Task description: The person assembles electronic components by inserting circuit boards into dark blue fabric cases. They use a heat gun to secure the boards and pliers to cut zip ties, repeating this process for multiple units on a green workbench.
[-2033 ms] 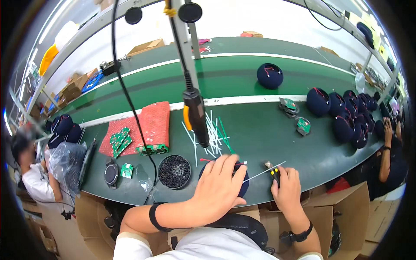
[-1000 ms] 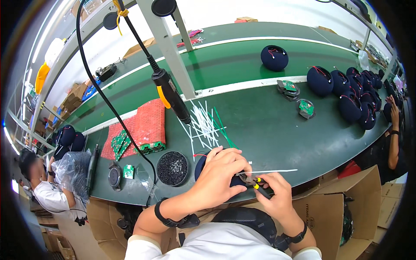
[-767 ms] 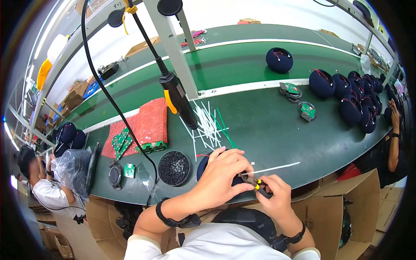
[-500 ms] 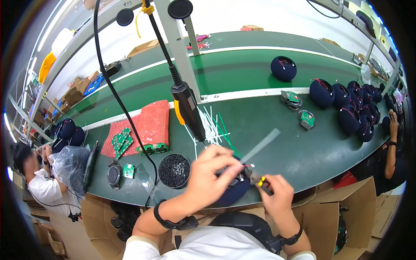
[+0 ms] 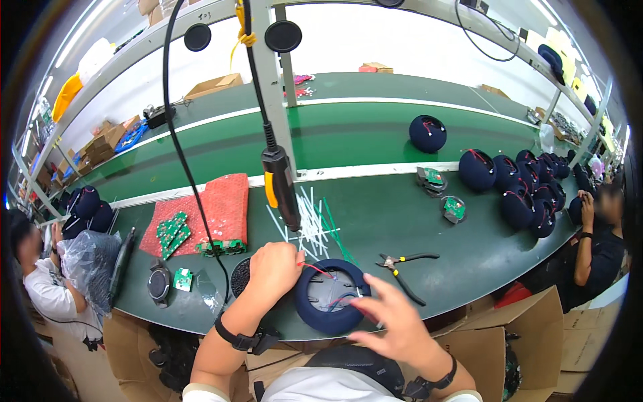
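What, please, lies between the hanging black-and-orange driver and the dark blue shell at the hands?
In the head view, loose white strips and a few thin green strips lie between the tip of the driver and the shell.

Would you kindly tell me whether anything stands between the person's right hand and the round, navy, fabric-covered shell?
Nothing visible does: the right hand overlaps the right edge of the navy shell in view. The black-and-yellow-handled metal pliers lie beyond the hand.

right fingers (image 5: 384, 292) blurred, black dish (image 5: 236, 277) partly hidden by left hand (image 5: 273, 269), cable (image 5: 168, 87) cut off by top edge
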{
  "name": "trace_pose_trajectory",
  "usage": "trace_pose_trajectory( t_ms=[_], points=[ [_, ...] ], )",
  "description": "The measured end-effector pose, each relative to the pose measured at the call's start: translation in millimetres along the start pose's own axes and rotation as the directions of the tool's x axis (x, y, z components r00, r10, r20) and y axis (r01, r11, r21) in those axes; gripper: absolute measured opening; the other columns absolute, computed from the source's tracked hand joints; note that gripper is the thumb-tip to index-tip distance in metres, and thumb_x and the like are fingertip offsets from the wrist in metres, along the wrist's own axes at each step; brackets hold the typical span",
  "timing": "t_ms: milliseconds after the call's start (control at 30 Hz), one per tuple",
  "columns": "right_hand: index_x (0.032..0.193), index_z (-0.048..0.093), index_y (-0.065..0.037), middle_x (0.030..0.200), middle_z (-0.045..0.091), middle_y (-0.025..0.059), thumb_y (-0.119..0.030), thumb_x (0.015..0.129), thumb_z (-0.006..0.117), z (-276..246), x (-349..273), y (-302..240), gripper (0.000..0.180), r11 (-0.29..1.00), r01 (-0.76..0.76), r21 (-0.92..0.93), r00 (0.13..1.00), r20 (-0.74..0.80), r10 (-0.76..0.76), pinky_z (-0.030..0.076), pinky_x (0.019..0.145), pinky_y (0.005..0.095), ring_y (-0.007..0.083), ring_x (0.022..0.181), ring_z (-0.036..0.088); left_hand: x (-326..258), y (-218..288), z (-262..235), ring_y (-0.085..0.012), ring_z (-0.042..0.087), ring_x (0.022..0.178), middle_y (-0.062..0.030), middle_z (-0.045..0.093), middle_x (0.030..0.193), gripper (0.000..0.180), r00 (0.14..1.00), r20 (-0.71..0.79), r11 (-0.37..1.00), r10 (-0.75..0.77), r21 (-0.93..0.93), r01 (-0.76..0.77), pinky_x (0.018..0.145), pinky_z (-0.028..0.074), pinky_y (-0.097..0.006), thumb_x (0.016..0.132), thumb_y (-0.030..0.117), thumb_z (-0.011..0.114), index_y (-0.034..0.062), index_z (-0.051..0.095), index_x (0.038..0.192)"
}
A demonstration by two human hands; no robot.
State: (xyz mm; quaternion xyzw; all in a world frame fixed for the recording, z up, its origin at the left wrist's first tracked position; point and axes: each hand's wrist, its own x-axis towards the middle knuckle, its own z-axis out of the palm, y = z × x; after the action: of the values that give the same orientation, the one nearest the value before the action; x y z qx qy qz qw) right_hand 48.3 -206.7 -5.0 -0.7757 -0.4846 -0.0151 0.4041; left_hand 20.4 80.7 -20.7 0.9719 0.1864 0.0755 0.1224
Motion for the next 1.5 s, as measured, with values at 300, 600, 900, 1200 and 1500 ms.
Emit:
trace_pose_trajectory(
  t_ms=[300,600,900,1200,1500],
  points=[
    [0.108,0.069,-0.005,0.156,0.047,0.0346,-0.031,0.069,0.1,0.7,16.0,7.9,0.057,0.994,-0.11,-0.026,0.993,-0.036,0.109,0.052,0.108,0.0452,0.0453,0.138,0.058,-71.6,-8.5,-29.2,-0.0308,0.063,0.053,-0.0119,0.062,0.062,0.018,0.967,-0.255,0.924,0.016,-0.365,-0.112,0.054,0.047,-0.042,0.095,0.017,0.078,0.006,0.069,0.106],
    [0.119,0.057,-0.005,0.136,0.062,0.0248,-0.031,0.068,0.099,-28.8,199.6,152.7,0.071,0.917,-0.216,-0.335,0.93,-0.357,0.089,0.055,0.102,0.0481,0.0439,0.128,0.062,-150.0,-20.1,54.7,-0.0214,0.067,0.052,-0.0082,0.069,0.064,0.012,0.964,-0.235,0.863,0.125,-0.454,-0.223,0.051,0.05,-0.034,0.088,0.018,0.084,0.009,0.076,0.087],
    [0.126,0.064,-0.008,0.129,0.067,0.0159,-0.03,0.071,0.098,43.5,357.0,224.9,0.069,0.897,-0.32,-0.303,0.913,-0.35,0.208,0.056,0.101,0.048,0.0376,0.121,0.066,-147.8,-27.2,52.4,-0.0247,0.069,0.055,-0.0048,0.07,0.065,0.016,0.95,-0.284,0.902,0.127,-0.367,-0.23,0.05,0.052,-0.039,0.092,0.027,0.08,0.0129,0.075,0.086],
    [0.132,0.061,-0.006,0.112,0.066,0.0132,-0.015,0.081,0.083,49.6,343.7,285.8,0.056,0.952,-0.195,-0.236,0.969,-0.195,0.15,0.054,0.094,0.0436,0.0318,0.104,0.066,-152.1,-27.6,53.5,-0.0344,0.068,0.059,-0.008,0.068,0.07,0.019,0.947,-0.278,0.881,0.162,-0.392,-0.265,0.051,0.053,-0.048,0.101,0.03,0.067,0.0126,0.066,0.093],
    [0.112,0.065,0.001,0.1,0.071,0.0186,0.0,0.086,0.075,31.6,208.3,121.4,0.027,0.969,-0.035,-0.244,0.986,0.148,0.073,0.056,0.073,0.0403,0.0284,0.079,0.072,-156.6,-35.1,59.7,-0.0343,0.069,0.067,-0.0092,0.067,0.076,0.018,0.933,-0.298,0.787,0.203,-0.518,-0.337,0.057,0.053,-0.048,0.102,0.027,0.067,0.0101,0.063,0.096]
  ],
)
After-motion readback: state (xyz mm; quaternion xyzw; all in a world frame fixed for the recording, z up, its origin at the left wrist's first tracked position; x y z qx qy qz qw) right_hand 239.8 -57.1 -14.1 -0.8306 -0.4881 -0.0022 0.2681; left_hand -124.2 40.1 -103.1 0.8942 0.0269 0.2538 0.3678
